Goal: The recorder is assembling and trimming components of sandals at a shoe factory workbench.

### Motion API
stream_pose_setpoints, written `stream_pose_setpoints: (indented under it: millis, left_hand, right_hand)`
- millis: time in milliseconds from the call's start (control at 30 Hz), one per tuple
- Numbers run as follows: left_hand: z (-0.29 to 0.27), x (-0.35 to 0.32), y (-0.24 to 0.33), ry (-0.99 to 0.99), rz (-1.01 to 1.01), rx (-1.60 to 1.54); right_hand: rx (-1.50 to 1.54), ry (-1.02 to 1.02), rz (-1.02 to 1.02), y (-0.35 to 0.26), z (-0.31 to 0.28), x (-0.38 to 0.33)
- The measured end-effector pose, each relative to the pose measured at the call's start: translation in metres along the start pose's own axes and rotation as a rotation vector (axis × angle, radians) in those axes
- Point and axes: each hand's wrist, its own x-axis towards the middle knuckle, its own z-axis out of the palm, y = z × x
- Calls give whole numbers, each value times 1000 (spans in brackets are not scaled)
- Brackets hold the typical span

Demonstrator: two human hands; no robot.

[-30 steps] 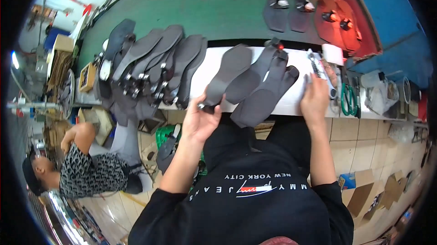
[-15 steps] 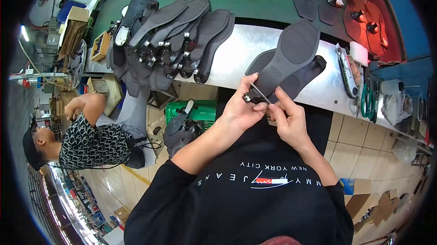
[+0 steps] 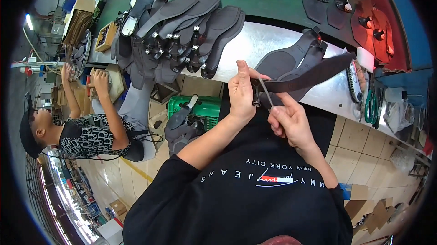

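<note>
A dark grey sandal point(image 3: 314, 74) is tilted edge-on above the metal table. My left hand point(image 3: 242, 92) is closed on its strap end, thumb pointing up and the other fingers partly hidden behind it. My right hand point(image 3: 291, 120) pinches a thin grey metal rod point(image 3: 265, 91), which slants up beside the strap end toward my left hand. The right index finger is close to the sandal's underside. Behind the held sandal, another dark sandal point(image 3: 280, 60) lies on the table, partly covered.
A heap of dark sandals point(image 3: 186, 26) covers the table's left part. More sandals point(image 3: 314, 10) rest on the green surface at far right. A utility knife point(image 3: 355, 83) and green-handled scissors point(image 3: 371, 107) lie at right. A green crate point(image 3: 207, 108) stands below; a co-worker point(image 3: 86, 131) is at left.
The sandal has turned from sole-up to edge-on and swung rightward. My left thumb has lifted upright. The rod now stands steeper. The co-worker has raised both hands.
</note>
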Motion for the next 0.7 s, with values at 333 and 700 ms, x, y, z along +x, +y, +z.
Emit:
stream_pose_setpoints:
  millis: [333,700]
  left_hand:
    - [-4,5,5,36,-15,-57]
    - [6,23,15,-16,-626,-666]
  right_hand:
    - [-629,201,-425,2,-2,1]
    - [-864,245,-736,-1,16,1]
